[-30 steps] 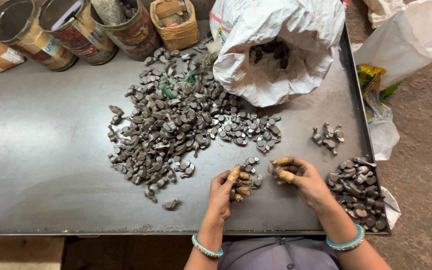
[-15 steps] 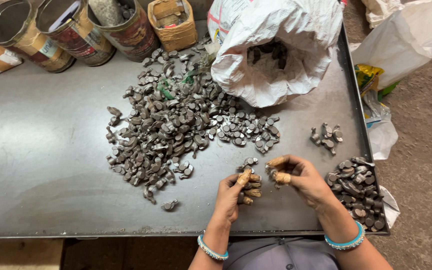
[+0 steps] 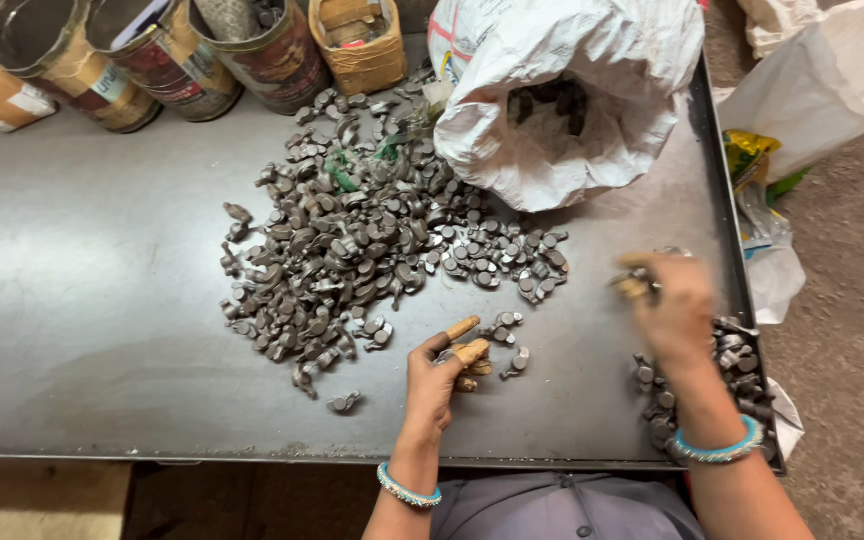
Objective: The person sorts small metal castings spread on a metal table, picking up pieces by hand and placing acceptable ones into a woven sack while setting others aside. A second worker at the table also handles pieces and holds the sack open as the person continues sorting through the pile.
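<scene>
A large heap of small dark grey metal parts covers the middle of a grey metal table. My left hand, its fingertips wrapped in tan tape, rests near the front edge beside a few loose parts and curls around one or two of them. My right hand is blurred at the right, above a smaller pile of parts at the table's right edge. Whether it holds a part is unclear.
An open white sack holding more parts stands at the back right. Several tins and a tan taped container line the back edge. White bags lie on the floor at the right.
My right hand has swung from beside my left hand out to the right, toward the small pile at the table's edge. My left hand stays in place.
</scene>
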The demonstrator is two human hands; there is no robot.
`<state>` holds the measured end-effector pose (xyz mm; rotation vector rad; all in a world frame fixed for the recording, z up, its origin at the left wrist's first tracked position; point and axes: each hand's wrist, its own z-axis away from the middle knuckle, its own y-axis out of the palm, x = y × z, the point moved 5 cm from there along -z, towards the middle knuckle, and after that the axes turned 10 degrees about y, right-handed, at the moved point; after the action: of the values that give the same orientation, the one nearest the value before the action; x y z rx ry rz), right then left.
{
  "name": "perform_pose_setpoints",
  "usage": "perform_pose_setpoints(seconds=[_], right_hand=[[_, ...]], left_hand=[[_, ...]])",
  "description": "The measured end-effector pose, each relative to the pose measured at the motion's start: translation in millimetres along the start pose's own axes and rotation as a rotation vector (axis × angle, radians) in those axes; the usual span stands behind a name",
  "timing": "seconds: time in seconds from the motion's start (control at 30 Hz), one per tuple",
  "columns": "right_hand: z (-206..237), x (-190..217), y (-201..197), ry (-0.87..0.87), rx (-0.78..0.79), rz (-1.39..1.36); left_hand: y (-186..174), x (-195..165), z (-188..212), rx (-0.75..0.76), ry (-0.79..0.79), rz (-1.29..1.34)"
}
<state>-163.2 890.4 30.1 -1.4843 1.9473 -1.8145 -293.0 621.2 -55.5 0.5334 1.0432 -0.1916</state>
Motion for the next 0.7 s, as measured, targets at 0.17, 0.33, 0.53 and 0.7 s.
perform_pose_setpoints(seconds=[0.17,0.33,0.53,0.7], right_hand=[[36,74,64,-0.259,0.487,-0.297],[41,70,83,-0.165,0.404,-0.196],[44,7,95,0.322,0.571,-0.713],[52,-22,92,0.539,0.656,-1.015]], left_hand=[[6,1,1,0.033,0.041,-0.054],[3,2,5,0.029,0.072,-0.095],[12,3,3,0.016,0.04,-0.139],[29,10,-1,0.08,0.065,-0.106]])
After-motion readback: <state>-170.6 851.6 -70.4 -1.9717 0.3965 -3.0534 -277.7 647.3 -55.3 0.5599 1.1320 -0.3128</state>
